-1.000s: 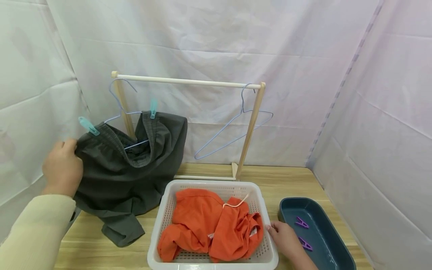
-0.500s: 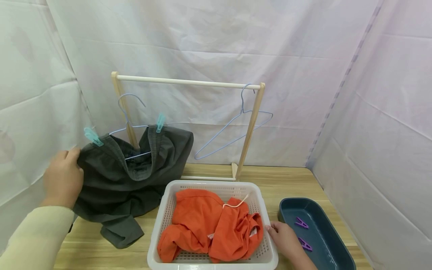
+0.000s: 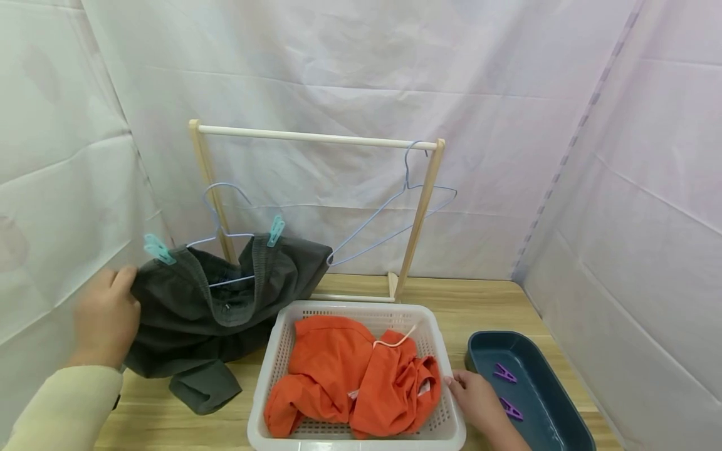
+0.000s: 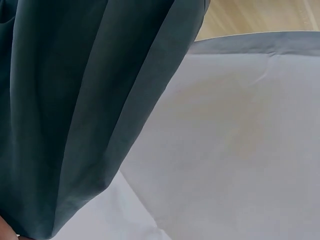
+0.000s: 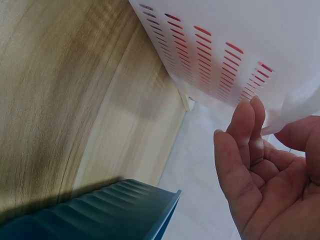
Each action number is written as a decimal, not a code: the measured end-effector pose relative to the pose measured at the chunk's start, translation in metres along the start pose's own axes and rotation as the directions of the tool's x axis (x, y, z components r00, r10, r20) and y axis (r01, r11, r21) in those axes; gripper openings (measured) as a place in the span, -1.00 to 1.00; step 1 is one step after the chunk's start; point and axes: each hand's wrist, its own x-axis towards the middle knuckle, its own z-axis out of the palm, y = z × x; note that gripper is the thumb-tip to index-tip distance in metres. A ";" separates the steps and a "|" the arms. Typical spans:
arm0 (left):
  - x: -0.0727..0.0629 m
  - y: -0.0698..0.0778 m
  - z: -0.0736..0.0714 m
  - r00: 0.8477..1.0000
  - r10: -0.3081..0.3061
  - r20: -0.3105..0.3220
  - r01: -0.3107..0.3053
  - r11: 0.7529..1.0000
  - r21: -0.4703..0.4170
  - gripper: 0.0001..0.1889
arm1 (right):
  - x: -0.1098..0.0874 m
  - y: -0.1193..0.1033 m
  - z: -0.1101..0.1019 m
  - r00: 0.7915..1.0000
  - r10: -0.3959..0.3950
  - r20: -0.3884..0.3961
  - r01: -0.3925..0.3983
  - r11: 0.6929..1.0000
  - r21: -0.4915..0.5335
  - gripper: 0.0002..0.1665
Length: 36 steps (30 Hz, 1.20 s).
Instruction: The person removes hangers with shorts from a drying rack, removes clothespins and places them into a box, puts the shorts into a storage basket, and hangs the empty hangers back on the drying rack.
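My left hand [image 3: 107,319] grips the side of dark grey trousers [image 3: 197,332] with an elastic waistband. Two teal clothespins [image 3: 158,248] pin the waistband to a blue wire hanger [image 3: 217,210], whose hook stands free below the rack's bar. Dark cloth [image 4: 85,100] fills the left of the left wrist view, with only a bit of finger showing in the corner. My right hand [image 3: 479,398] pinches the right rim of a white plastic basket [image 3: 448,369], thumb over the edge and fingers [image 5: 235,160] curled beneath. Orange clothing [image 3: 338,369] with a pale drawstring lies inside the basket.
Behind the basket stands a wooden rack [image 3: 316,135]. A second blue hanger [image 3: 389,203] hangs at its right end. A dark blue tray [image 3: 549,401] holds two purple clothespins [image 3: 507,391] at the right. White fabric walls [image 3: 479,207] enclose the wooden table [image 3: 462,300].
The hanger with the trousers has come down, away from the rack's bar, and slightly to the right. My left hand has lowered a little with the cloth; my right hand stays on the basket rim.
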 end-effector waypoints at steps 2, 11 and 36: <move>-0.002 0.000 -0.001 1.000 0.011 0.002 -0.011 1.000 0.004 -0.66 | 0.000 0.000 0.000 1.000 0.002 -0.001 -0.002 1.000 0.002 -0.67; -0.012 -0.001 -0.002 0.999 0.034 -0.036 -0.034 0.999 -0.009 -0.65 | -0.001 -0.003 0.000 1.000 0.014 0.002 -0.014 1.000 -0.007 -0.66; -0.019 0.011 -0.011 0.980 0.105 -0.169 -0.111 0.993 -0.028 -0.69 | 0.000 -0.004 -0.002 1.000 0.023 0.017 -0.023 1.000 -0.022 -0.63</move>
